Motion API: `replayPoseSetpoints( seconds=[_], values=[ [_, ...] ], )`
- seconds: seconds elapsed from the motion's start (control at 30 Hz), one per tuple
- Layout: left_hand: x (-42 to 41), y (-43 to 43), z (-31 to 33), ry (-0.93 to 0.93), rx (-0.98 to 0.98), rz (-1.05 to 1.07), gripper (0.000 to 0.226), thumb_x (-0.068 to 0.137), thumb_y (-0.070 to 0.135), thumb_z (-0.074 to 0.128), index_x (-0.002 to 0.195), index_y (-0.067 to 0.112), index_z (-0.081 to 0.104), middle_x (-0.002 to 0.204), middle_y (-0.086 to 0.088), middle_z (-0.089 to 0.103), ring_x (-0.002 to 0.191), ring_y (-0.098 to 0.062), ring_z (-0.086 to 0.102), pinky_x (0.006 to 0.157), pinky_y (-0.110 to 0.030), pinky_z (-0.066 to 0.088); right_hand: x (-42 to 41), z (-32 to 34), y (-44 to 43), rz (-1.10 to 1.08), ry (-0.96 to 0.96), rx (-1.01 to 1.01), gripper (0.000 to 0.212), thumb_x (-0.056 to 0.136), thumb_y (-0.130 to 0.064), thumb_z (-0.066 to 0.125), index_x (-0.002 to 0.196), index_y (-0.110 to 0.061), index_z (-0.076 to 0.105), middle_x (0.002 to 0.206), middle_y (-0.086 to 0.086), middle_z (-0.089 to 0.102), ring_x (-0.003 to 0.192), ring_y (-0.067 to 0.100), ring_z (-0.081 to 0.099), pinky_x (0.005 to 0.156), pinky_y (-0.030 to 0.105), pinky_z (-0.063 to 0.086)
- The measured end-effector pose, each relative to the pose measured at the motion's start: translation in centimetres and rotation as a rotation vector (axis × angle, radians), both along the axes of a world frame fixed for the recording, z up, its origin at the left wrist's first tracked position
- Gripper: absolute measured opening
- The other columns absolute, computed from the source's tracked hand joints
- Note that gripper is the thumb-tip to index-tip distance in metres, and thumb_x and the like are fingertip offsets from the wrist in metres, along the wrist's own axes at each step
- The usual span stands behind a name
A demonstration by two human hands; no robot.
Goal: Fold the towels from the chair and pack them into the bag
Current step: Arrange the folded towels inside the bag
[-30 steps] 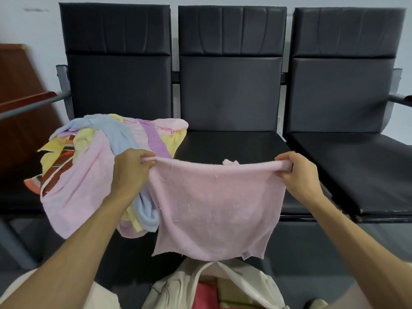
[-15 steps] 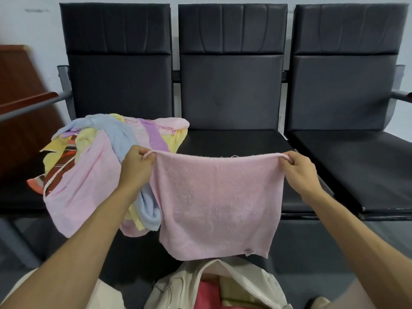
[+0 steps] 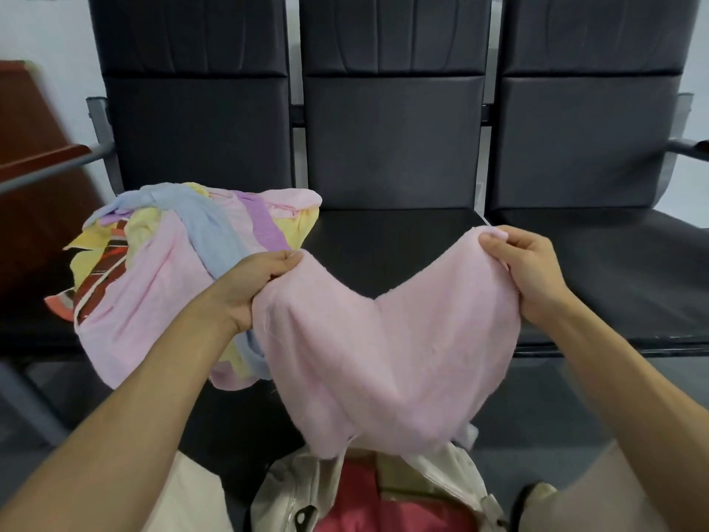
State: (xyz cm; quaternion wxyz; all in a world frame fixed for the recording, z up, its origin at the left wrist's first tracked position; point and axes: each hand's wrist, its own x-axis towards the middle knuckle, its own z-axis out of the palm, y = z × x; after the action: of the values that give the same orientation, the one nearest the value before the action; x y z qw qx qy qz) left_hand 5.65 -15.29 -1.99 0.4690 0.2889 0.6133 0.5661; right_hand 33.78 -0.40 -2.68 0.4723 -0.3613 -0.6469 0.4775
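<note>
A pink towel (image 3: 387, 362) hangs between my hands over the front of the middle seat, its top edge sagging into a V. My left hand (image 3: 249, 288) pinches its left top corner. My right hand (image 3: 527, 276) pinches the right top corner. A heap of towels (image 3: 169, 270) in pink, blue, yellow, purple and red stripes lies on the left chair seat, just behind my left hand. The white bag (image 3: 291, 493) stands open on the floor below the hanging towel, with red and beige cloth inside; the towel's lower edge covers part of its mouth.
Three black padded chairs stand in a row against the wall: the middle seat (image 3: 387, 240) and the right seat (image 3: 614, 263) are bare. A brown wooden panel (image 3: 34, 155) and a grey armrest bar are at the left. My knees flank the bag.
The towel was stretched taut with a straight top edge; now my hands have come a little closer and lower, and the top edge sags in the middle. The camera has tilted down.
</note>
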Motion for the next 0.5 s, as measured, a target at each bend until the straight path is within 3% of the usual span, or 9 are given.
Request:
replayPoseSetpoints(
  seconds=[0.07, 0.13, 0.2, 0.27, 0.37, 0.5],
  values=[
    [-0.3, 0.4, -0.1, 0.051, 0.033, 0.065, 0.015, 0.098, 0.025, 0.053, 0.103, 0.016, 0.064, 0.101, -0.001, 0.067, 0.093, -0.016, 0.061, 0.076, -0.029, 0.05, -0.1, -0.4, 0.6, -0.153, -0.021, 0.036, 0.019, 0.091, -0.014, 0.06, 0.076, -0.015, 0.072, 0.07, -0.008, 0.065, 0.07, 0.01, 0.057, 0.065, 0.024, 0.046],
    [-1.2, 0.9, -0.4, 0.205, 0.03, 0.173, 0.024, 0.098, 0.024, 0.054, 0.116, 0.01, 0.064, 0.108, -0.003, 0.067, 0.094, -0.017, 0.06, 0.074, -0.027, 0.05, 0.0, -1.0, 1.3, -0.274, -0.08, 0.076, 0.021, 0.089, -0.016, 0.059, 0.071, -0.008, 0.065, 0.061, -0.007, 0.054, 0.065, 0.012, 0.046, 0.063, 0.027, 0.038],
    [-2.4, 1.3, -1.0, 0.397, 0.041, 0.297, 0.026, 0.097, 0.024, 0.055, 0.119, 0.011, 0.064, 0.113, -0.005, 0.066, 0.101, -0.022, 0.06, 0.082, -0.032, 0.051, 0.2, -1.3, 1.8, -0.344, -0.14, 0.13, 0.027, 0.089, -0.017, 0.057, 0.064, -0.011, 0.059, 0.054, -0.01, 0.047, 0.059, 0.011, 0.038, 0.058, 0.026, 0.032],
    [-3.1, 1.3, -1.2, 0.656, 0.087, 0.373, 0.022, 0.097, 0.022, 0.055, 0.113, 0.012, 0.066, 0.109, -0.002, 0.065, 0.101, -0.023, 0.059, 0.085, -0.032, 0.048, 0.3, -1.2, 1.9, -0.392, -0.226, 0.203, 0.023, 0.091, -0.02, 0.056, 0.072, -0.011, 0.064, 0.061, -0.004, 0.055, 0.057, 0.011, 0.041, 0.054, 0.024, 0.033],
    [-3.3, 0.8, -1.2, 0.983, 0.12, 0.436, 0.02, 0.096, 0.022, 0.056, 0.1, 0.008, 0.07, 0.094, -0.006, 0.068, 0.09, -0.026, 0.058, 0.077, -0.032, 0.043, 0.4, -0.9, 1.7, -0.433, -0.337, 0.295, 0.016, 0.093, -0.021, 0.058, 0.094, -0.015, 0.072, 0.074, -0.001, 0.066, 0.064, 0.003, 0.054, 0.058, 0.014, 0.039],
    [-3.2, 0.6, -1.3, 1.088, 0.148, 0.474, 0.021, 0.093, 0.026, 0.062, 0.092, 0.007, 0.071, 0.082, -0.007, 0.067, 0.08, -0.028, 0.059, 0.071, -0.035, 0.044, 0.6, -1.0, 1.9, -0.442, -0.333, 0.262, 0.017, 0.094, -0.021, 0.059, 0.1, -0.015, 0.074, 0.069, -0.008, 0.064, 0.064, 0.004, 0.057, 0.059, 0.016, 0.041]
  ],
)
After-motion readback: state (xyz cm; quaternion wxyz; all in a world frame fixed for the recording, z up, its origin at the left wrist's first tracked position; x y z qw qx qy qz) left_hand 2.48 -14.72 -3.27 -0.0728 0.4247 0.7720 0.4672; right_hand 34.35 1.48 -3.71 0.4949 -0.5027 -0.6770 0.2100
